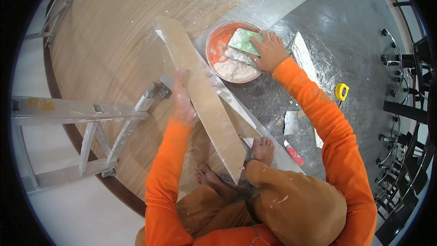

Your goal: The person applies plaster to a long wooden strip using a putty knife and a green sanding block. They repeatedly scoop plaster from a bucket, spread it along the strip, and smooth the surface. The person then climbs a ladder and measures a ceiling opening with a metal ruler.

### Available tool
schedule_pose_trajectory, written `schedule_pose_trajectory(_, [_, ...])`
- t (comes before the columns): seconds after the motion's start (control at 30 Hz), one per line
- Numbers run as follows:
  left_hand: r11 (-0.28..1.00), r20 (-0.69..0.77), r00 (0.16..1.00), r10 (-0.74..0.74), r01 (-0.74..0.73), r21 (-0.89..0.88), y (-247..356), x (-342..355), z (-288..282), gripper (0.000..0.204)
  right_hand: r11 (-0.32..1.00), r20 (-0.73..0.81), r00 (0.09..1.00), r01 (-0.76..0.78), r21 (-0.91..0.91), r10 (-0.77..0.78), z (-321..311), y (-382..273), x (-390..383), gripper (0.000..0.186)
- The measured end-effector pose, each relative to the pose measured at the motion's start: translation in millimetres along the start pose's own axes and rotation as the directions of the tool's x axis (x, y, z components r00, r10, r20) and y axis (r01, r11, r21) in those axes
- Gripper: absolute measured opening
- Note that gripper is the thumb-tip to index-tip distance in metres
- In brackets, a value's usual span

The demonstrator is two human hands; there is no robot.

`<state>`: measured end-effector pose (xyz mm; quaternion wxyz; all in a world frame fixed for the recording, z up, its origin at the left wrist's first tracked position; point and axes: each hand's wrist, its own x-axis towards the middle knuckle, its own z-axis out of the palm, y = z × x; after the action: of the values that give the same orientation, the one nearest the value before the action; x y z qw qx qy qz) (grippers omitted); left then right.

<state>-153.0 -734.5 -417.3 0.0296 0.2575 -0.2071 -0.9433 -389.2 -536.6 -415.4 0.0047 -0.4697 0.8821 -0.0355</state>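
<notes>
My left hand [183,102] grips the left edge of a long, narrow brown-faced board strip [205,95], which slants from the upper left toward my feet. White smears mark my fingers. Over the orange bucket [215,45], my right hand [272,52] is closed on a green plastic spreader [245,40] coated with white paste. More thick white plaster [234,70] lies in the bucket below the spreader. My right fingertips are partly hidden behind the tool and hand.
An aluminium ladder [77,111] stands at left. On the plastic-covered floor at right lie a red utility knife [294,153], a yellow tape measure [342,92], a white-smeared strip [304,57] and a torn scrap [291,123]. Black wheeled chairs [405,105] line the far right.
</notes>
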Motion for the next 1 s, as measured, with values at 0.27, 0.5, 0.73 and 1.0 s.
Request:
schedule_pose_trajectory(0.27, [0.993, 0.066, 0.997, 0.047, -0.039, -0.115, -23, -37, -14, 0.077, 0.998, 0.13, 0.991, 0.044, -0.036, -0.039, -36, -72, -75, 0.044])
schedule_pose_trajectory(0.5, [0.992, 0.011, 0.999, 0.032, -0.031, -0.119, -33, -66, -41, 0.074, 0.987, 0.17, 0.974, 0.141, 0.075, -0.152, -22, -79, -68, 0.038])
schedule_pose_trajectory(0.73, [0.987, 0.066, 0.995, 0.073, -0.062, -0.151, -28, -83, -72, 0.075, 0.976, 0.167, 0.963, 0.197, 0.089, -0.21, -56, -73, -8, 0.038])
schedule_pose_trajectory(1.0, [0.979, 0.065, 0.993, 0.098, -0.084, -0.184, -35, -83, -84, 0.073, 0.959, 0.227, 0.939, 0.277, -0.06, -0.257, -48, -42, 38, 0.051])
